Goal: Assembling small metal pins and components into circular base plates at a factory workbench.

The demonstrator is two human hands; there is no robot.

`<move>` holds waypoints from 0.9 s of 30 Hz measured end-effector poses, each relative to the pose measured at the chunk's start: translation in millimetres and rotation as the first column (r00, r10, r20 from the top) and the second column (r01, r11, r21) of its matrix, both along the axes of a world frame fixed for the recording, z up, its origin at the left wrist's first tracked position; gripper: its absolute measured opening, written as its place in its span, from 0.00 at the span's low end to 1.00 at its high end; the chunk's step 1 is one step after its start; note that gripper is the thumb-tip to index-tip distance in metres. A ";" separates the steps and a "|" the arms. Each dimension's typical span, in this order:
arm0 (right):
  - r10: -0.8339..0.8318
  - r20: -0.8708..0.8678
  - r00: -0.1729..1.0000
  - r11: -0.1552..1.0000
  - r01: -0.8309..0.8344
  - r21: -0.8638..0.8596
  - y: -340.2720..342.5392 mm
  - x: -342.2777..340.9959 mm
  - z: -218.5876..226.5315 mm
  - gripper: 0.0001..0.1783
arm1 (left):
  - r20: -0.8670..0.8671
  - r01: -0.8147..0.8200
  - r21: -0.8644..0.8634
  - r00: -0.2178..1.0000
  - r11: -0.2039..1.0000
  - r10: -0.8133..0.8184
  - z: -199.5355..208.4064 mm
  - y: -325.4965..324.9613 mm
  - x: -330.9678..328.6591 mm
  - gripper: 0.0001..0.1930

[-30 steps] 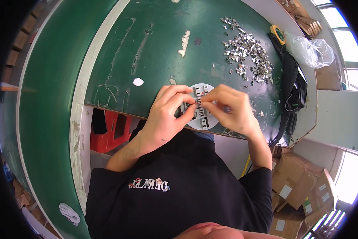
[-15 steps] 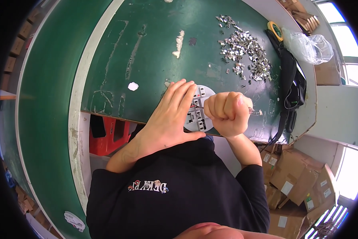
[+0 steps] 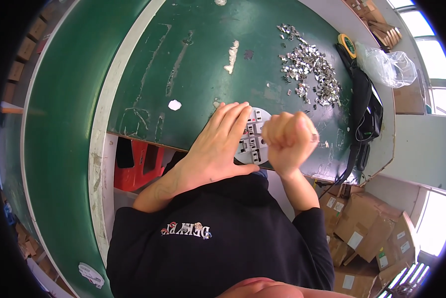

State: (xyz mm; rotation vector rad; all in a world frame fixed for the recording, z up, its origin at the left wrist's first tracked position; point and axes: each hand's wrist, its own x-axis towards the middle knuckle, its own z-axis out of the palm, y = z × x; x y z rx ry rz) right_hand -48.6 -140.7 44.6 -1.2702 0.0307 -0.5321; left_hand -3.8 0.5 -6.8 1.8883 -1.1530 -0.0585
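A round light-grey plate (image 3: 265, 117) lies at the near edge of the green bench, carrying several small white and black blocks. My left hand (image 3: 214, 133) rests flat along the plate's left side, fingers stretched out and thumb spread toward the bench edge. At the plate's right side, my right hand (image 3: 290, 141) is closed in a fist, slightly blurred. The end of a clear handle (image 3: 315, 137) pokes out of the fist, apparently a screwdriver's; its tip is hidden. A small red spot shows among the blocks.
Small shiny metal clips (image 3: 312, 72) lie heaped at the far right of the bench. Beyond them are a yellow tape measure (image 3: 347, 45), a clear plastic bag (image 3: 386, 67) and a black bag (image 3: 367, 109). A red stool (image 3: 139, 166) stands below; cardboard boxes (image 3: 364, 223) are stacked at right.
The view has shifted slightly, so the bench appears further right and lower. My right fist has moved a little and blurred; the thin shaft beside the plate no longer shows. My left hand keeps its place.
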 end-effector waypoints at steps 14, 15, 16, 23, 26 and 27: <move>-0.414 -0.274 0.868 0.849 0.260 -0.460 -99.0 -8.5 17.8 0.12 | -0.020 -0.388 -0.064 0.922 0.920 0.387 17.6 58.5 34.1 0.52; -0.415 -0.269 0.869 0.849 0.263 -0.458 -100.7 -8.6 14.5 0.12 | -0.071 -0.512 -0.026 0.857 0.858 0.510 21.1 67.6 42.9 0.50; -0.442 -0.252 0.861 0.813 0.266 -0.517 -102.8 -9.0 11.2 0.11 | -0.117 -0.623 0.016 0.776 0.782 0.620 27.8 73.7 51.9 0.49; -0.411 -0.224 0.884 0.653 0.114 -0.748 -98.2 1.7 10.4 0.08 | 0.260 -0.990 0.050 0.139 0.130 0.956 20.4 135.1 147.3 0.47; -0.403 -0.248 0.881 0.580 0.036 -0.814 -102.4 6.8 13.4 0.08 | 0.441 -0.984 0.148 0.153 0.096 0.884 -11.6 134.9 164.9 0.44; -0.407 -0.272 0.872 0.538 -0.012 -0.843 -105.4 8.5 13.3 0.08 | 0.442 -0.984 0.145 0.156 0.102 0.883 -6.5 125.6 158.1 0.44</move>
